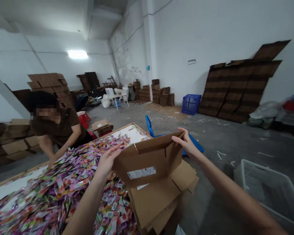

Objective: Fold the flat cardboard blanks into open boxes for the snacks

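Note:
A partly unfolded cardboard box [161, 164] with a white printed label [141, 173] is tilted up in front of me. My left hand [109, 157] holds its left edge, thumb and fingers closed over the cardboard. At the upper right corner, my right hand [184, 141] pinches the top edge. Under the box lies a stack of flattened cartons [159, 209]. To the left, a large heap of small colourful packets [71, 182] covers much of a white table [119, 133] with a wooden rim.
Across the table, another person [61, 127] reaches into the packets. A blue plastic chair [149, 125] stands behind the box, and a pale plastic crate [267, 186] sits at right. Farther off are a blue crate [191, 104] and stacked cartons [235, 88] by the wall.

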`<state>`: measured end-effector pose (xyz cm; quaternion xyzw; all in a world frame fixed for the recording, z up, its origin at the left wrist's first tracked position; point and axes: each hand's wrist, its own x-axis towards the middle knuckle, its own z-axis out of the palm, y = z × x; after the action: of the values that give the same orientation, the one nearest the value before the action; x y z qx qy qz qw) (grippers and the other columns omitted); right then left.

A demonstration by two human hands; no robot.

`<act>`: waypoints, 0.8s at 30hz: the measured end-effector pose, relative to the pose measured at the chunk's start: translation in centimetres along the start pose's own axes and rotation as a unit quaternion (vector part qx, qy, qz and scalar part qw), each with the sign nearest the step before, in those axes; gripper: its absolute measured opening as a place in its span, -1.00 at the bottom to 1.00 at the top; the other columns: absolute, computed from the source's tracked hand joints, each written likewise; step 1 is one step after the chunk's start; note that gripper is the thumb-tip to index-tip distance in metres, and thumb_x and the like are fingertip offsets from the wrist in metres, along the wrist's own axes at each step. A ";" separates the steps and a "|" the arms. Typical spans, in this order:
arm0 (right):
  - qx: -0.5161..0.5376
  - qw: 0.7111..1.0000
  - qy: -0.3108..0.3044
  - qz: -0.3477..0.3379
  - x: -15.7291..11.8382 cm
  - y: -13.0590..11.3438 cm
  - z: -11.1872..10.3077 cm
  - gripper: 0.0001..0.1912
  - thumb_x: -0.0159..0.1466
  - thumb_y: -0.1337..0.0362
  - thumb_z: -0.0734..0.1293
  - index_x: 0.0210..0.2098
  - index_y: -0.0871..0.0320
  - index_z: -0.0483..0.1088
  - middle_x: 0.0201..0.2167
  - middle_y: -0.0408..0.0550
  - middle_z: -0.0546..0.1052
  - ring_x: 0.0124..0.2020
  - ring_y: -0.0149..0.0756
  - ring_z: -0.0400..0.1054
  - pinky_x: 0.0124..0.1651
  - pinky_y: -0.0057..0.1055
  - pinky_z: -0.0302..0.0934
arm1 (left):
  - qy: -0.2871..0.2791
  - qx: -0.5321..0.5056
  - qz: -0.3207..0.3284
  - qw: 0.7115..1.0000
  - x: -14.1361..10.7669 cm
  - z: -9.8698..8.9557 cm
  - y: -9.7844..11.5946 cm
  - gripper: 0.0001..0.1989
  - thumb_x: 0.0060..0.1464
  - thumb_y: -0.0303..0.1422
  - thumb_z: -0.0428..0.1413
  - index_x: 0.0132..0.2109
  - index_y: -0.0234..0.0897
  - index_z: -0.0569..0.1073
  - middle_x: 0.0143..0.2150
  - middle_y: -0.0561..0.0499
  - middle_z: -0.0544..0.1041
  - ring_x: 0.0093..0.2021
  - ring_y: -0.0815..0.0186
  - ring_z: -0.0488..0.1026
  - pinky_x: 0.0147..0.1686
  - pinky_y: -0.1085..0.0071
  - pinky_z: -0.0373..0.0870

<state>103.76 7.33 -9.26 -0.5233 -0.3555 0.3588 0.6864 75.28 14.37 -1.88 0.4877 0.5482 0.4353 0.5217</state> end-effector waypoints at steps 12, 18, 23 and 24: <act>-0.290 0.956 -0.039 -0.033 0.1 3.1 2.1 0.15 -0.34 0.10 0.56 0.15 0.23 -0.01 -0.03 0.14 0.38 0.00 -0.03 0.30 0.07 -0.09 0.19 | -0.294 0.647 0.229 0.665 -2.2 4.5 0.8 -0.26 0.14 0.11 -0.37 -0.57 -0.29 0.45 -0.54 -0.20 0.51 -0.47 0.12 0.47 -0.44 0.29 0.24; -0.295 0.942 -0.028 -0.158 -2.2 -1.0 1.4 -0.60 0.22 0.06 0.23 -0.03 0.14 0.30 -0.03 0.12 0.41 0.01 -0.14 0.32 0.05 -0.14 0.22 | -0.225 0.644 0.262 0.682 1.6 6.4 -2.5 -0.46 0.27 -0.17 -0.29 -0.39 -0.30 0.48 -0.31 -0.17 0.58 -0.29 0.15 0.50 -0.31 0.32 0.26; -0.539 0.801 -0.178 -0.189 -9.6 0.4 7.8 -0.09 -0.04 -0.09 0.45 0.16 0.33 0.24 0.07 0.31 0.37 0.08 0.07 0.27 0.14 -0.06 0.15 | -0.133 0.531 0.465 0.696 0.1 5.7 -5.6 -0.79 0.19 -0.44 -0.09 -0.19 -0.25 0.44 -0.24 -0.04 0.54 -0.22 0.22 0.43 -0.22 0.32 0.25; -0.579 0.779 -0.179 -0.159 -10.4 1.0 9.1 0.01 -0.13 -0.11 0.49 0.15 0.39 0.24 0.05 0.35 0.38 0.08 0.11 0.27 0.16 -0.04 0.12 | -0.113 0.489 0.525 0.687 -0.1 5.6 -5.4 -0.79 0.15 -0.49 -0.06 -0.16 -0.22 0.44 -0.22 -0.02 0.54 -0.18 0.21 0.41 -0.18 0.31 0.24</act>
<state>90.69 2.80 -9.61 -0.6844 -0.6910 0.0582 0.2253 80.41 13.33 -7.61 0.9275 0.2744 0.2495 -0.0471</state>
